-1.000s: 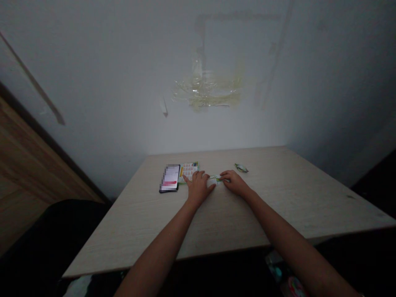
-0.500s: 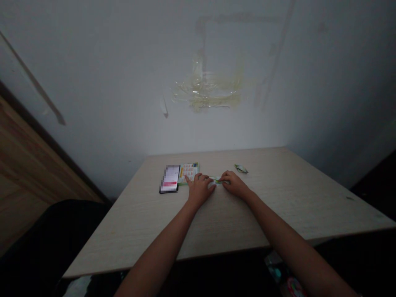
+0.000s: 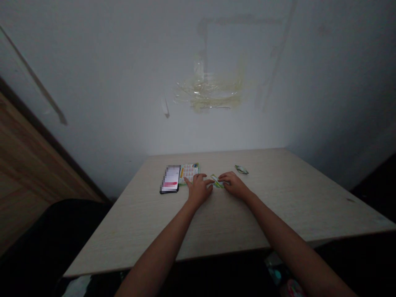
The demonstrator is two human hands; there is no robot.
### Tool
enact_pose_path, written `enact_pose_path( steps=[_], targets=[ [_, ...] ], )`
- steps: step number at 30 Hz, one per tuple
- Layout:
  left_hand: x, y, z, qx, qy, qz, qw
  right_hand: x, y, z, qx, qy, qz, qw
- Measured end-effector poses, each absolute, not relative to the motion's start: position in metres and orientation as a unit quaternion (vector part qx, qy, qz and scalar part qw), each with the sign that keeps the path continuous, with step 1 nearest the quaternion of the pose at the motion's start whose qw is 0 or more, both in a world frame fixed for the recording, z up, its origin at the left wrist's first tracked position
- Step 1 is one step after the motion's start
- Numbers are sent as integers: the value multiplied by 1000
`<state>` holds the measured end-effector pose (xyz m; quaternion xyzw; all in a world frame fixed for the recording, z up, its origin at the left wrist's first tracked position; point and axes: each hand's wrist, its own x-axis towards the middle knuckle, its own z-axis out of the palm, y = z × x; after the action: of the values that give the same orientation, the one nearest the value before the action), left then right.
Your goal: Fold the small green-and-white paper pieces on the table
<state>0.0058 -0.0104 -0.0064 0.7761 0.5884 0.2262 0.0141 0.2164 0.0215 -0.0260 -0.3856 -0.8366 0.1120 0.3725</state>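
Observation:
Between my hands lies a small folded piece of printed paper (image 3: 217,181), white and green, with one strip slanting across it. My left hand (image 3: 199,189) rests on the table, its thumb and index finger around the paper's left end and its other fingers spread toward a printed sheet (image 3: 189,171). At the paper's right end, my right hand (image 3: 234,183) pinches it with curled fingers. A second folded paper piece (image 3: 241,169), green and white, lies beyond my right hand, apart from it.
A phone (image 3: 171,180) with a lit, partly blurred screen lies left of the printed sheet. The pale wooden table (image 3: 216,222) meets a wall (image 3: 123,82) with peeling clear tape (image 3: 213,95). A dark shape (image 3: 55,231) stands beyond the table's left edge.
The paper between my hands has gone from a low, narrow strip to a slanted, crossed shape showing more green. My left index finger has shifted slightly; the phone and second folded piece stay put.

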Motion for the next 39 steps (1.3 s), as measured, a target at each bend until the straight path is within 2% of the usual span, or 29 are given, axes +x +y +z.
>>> enact_pose_path(
  steps=[20, 34, 39],
  targets=[
    [4, -8, -7, 767, 583, 266, 8, 215, 18, -23, -370, -855, 107, 347],
    [5, -9, -10, 774, 592, 223, 10, 216, 22, -22, -370, -851, 94, 362],
    [4, -8, -10, 776, 590, 221, 13, 215, 18, -18, -381, -858, 83, 333]
  ],
)
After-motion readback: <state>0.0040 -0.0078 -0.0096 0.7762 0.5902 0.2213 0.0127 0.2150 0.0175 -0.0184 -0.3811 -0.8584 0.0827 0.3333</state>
